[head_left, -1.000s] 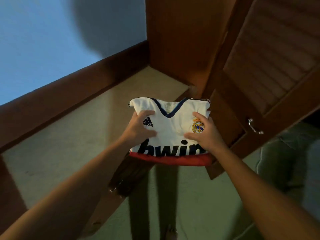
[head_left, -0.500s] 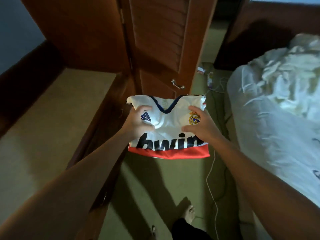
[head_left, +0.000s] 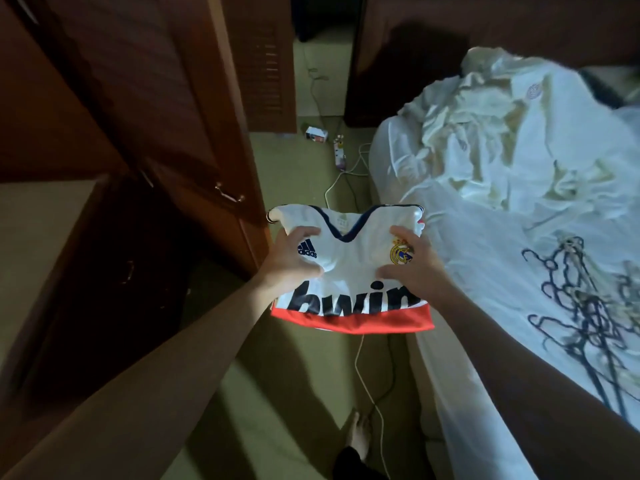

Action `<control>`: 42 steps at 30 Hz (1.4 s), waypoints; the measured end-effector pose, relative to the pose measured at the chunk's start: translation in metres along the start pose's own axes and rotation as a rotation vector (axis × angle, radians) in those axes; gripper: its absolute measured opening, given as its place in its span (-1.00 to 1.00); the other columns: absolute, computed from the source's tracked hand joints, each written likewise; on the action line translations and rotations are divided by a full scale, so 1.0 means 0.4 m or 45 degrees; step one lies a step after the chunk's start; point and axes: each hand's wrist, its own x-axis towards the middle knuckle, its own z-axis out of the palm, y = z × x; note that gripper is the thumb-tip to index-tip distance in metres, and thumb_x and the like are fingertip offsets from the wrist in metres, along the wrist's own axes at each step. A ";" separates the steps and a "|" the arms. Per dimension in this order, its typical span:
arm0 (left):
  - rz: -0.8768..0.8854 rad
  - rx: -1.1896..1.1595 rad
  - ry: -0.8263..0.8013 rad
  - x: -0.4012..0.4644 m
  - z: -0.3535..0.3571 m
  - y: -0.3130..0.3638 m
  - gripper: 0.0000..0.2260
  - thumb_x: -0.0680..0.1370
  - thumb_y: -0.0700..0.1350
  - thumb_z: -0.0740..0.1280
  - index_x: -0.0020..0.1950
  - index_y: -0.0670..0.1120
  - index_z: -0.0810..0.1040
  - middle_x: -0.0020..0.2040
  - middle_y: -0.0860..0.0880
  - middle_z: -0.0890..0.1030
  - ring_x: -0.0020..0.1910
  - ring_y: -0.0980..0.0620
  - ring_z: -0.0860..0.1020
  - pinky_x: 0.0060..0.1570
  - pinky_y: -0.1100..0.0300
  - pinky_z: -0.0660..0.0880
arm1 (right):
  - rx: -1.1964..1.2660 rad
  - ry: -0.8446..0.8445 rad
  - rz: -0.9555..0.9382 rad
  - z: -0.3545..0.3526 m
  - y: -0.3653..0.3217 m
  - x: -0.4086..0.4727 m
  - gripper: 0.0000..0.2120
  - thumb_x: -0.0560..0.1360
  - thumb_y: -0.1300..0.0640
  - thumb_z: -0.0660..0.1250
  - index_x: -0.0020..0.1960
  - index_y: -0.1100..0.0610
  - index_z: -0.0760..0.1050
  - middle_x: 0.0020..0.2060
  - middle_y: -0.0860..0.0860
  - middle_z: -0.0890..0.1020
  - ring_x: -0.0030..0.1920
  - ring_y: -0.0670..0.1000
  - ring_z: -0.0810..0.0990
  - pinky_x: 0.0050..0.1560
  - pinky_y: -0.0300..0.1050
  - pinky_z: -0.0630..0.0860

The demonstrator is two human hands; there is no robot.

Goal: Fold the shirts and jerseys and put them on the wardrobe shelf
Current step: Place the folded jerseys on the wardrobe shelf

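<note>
At far left stood the wardrobe [head_left: 114, 98], its louvred door [head_left: 194, 140] swung open and a pale shelf [head_left: 38, 244] showing beside it, with dark drawers [head_left: 114, 278] below. Right of the door, over the floor [head_left: 294, 174], the left hand [head_left: 289, 261] gripped the left edge of a folded jersey [head_left: 349, 268] — thumb curled over the top near the logo, fingers hidden beneath. The jersey lay flat between both hands, collar pointing away from the person, its long axis running side to side; a red garment [head_left: 353, 320] showed under its near edge, so this may have been a small stack. The right hand [head_left: 412, 268] held the opposite edge the same way, thumb and fingers bent over the crest. Farther right lay the bed [head_left: 467, 271], with crumpled clothes [head_left: 485, 133] and a tangle of hangers [head_left: 588, 299] on it.

The shelf sat well to the left of the jersey, so I judged the left hand nearer it — the next move would call for a swing leftward past the open door, keeping the fold level.
</note>
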 end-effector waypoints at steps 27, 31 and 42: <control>-0.107 -0.141 0.425 1.177 -0.144 0.221 -0.38 0.31 -0.20 0.56 0.24 0.28 0.47 0.26 -0.10 0.43 0.12 -0.07 0.58 -0.03 0.05 0.66 | -0.060 -0.320 -0.241 -0.156 -0.377 1.337 -0.15 0.33 0.29 0.62 0.52 -0.01 0.36 0.20 0.00 0.36 0.14 0.02 0.54 0.04 -0.29 0.55; -0.129 -0.127 0.561 1.315 -0.243 0.235 -0.40 0.36 -0.21 0.55 0.28 0.23 0.47 0.29 -0.05 0.38 0.18 -0.03 0.53 0.00 0.20 0.59 | -0.131 -0.416 -0.359 -0.108 -0.482 1.530 -0.15 0.35 0.22 0.61 0.54 -0.05 0.32 0.30 0.00 0.31 0.19 -0.02 0.48 -0.06 -0.34 0.53; -0.377 -0.235 1.050 1.620 -0.520 0.189 -0.36 0.32 -0.33 0.57 0.21 0.23 0.51 0.27 -0.06 0.37 0.26 -0.01 0.46 -0.14 0.41 0.49 | -0.205 -0.876 -0.681 0.193 -0.776 2.069 -0.14 0.33 0.20 0.63 0.52 -0.07 0.34 0.25 -0.01 0.32 0.19 0.00 0.49 0.08 -0.30 0.46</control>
